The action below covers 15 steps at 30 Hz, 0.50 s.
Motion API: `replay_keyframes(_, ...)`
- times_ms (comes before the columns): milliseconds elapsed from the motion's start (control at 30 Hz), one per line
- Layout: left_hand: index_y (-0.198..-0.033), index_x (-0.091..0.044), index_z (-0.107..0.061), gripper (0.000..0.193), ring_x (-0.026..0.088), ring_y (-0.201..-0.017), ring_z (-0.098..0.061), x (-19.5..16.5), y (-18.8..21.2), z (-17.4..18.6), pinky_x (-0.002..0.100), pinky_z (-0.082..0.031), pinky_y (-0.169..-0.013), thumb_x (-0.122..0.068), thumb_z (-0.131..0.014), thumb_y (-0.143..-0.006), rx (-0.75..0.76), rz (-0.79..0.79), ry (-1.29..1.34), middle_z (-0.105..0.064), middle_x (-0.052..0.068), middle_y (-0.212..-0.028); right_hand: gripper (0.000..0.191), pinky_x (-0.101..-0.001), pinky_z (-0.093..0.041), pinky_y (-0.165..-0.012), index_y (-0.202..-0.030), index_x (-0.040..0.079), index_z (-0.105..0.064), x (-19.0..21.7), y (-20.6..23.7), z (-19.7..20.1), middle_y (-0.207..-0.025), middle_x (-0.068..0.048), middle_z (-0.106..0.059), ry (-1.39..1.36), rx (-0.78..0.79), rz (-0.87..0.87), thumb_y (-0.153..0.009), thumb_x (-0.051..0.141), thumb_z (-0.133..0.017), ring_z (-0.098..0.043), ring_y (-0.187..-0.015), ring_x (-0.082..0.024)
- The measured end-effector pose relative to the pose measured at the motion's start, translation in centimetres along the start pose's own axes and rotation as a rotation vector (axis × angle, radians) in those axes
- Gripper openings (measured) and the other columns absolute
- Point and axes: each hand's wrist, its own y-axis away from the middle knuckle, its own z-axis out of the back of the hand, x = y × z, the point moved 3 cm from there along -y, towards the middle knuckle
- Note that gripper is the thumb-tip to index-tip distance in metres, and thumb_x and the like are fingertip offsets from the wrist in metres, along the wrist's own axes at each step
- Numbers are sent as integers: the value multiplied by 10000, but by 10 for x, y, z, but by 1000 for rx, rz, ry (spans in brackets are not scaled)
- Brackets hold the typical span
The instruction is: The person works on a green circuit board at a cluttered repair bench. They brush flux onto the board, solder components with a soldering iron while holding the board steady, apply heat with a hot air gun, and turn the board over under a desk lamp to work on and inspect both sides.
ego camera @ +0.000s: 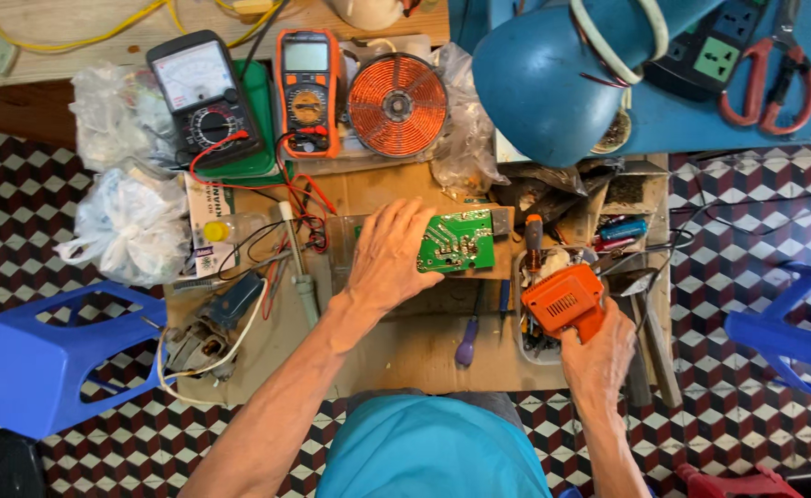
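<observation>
Down on the low wooden surface [405, 355], the left hand [389, 251] lies flat on a green circuit board [458, 242]. Its fingers are spread wide and press the left part of the board — it is not closed around anything. The board sits near the middle of the surface, just in front of a blue lamp shade [553, 78].

The right hand [599, 355] is wrapped tight around the handle of an orange soldering gun [564, 301]. The gun's body points up, away from the person, and sits over a small tray of bits [535, 346] — just right of the board.

A purple screwdriver [467, 341] lies between the two hands. Farther back stand a black meter with a dial [204, 97] and an orange meter [307, 90], with red and black wires [286, 198] trailing from them. Beside the orange meter is a round copper coil [397, 103]. White plastic bags [129, 221] sit on the left. A blue plastic stool [36, 360] stands on the checked floor to the left, and another blue stool [788, 323] is on the right. Red scissors [770, 78] lie at the top right.
</observation>
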Motion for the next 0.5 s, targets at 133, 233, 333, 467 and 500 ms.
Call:
replay_keyframes(133, -1396, -28, -524, 869, 317, -1263, -556, -8, -2, 15, 493, -414, -1019, -349, -882, -671, -49, 93, 88, -610, 146, -1324, 500, -424, -499, -1015, -1371, -6, -578, 30, 5, 19, -1294, -173, -636, -515, 16, -196, -915, 172, -679, -614, -1185, -285)
replay_keyframes(233, -1380, -29, -536, 847, 332, -1169, -579, -30, -9, 32, 498, -435, -978, -395, -875, -695, -105, 193, 176, -623, 149, -1231, 363, -380, -477, -1007, -1296, -27, -649, 70, -22, -5, -1191, -142, -709, -1264, 321, -510, -1003, 185, -631, -653, -1057, -219)
replay_keyframes(333, -1418, -8, -517, 869, 318, -1170, -592, -57, -23, 50, 490, -447, -1017, -418, -868, -737, -238, 129, 222, -622, 139, -1229, 368, -412, -432, -1106, -1339, -13, -620, 111, -52, -17, -1303, -127, -670, -1729, 546, -404, -1014, 161, -616, -615, -1214, -235)
replay_keyframes(467, -1436, 0, -509, 904, 307, -1155, -592, -73, -44, 62, 475, -442, -991, -438, -861, -728, -280, 127, 194, -621, 131, -1239, 375, -441, -385, -1186, -1367, 2, -579, 133, -80, -19, -1409, -91, -618, -2059, 676, -433, -1023, 148, -609, -547, -1326, -232)
replay_keyframes(500, -1440, 0, -510, 910, 302, -1145, -593, -74, -48, 64, 476, -436, -982, -439, -861, -724, -278, 131, 187, -623, 127, -1234, 385, -456, -381, -1174, -1373, 3, -575, 134, -84, -19, -1413, -99, -613, -2087, 706, -473, -1019, 153, -608, -538, -1328, -245)
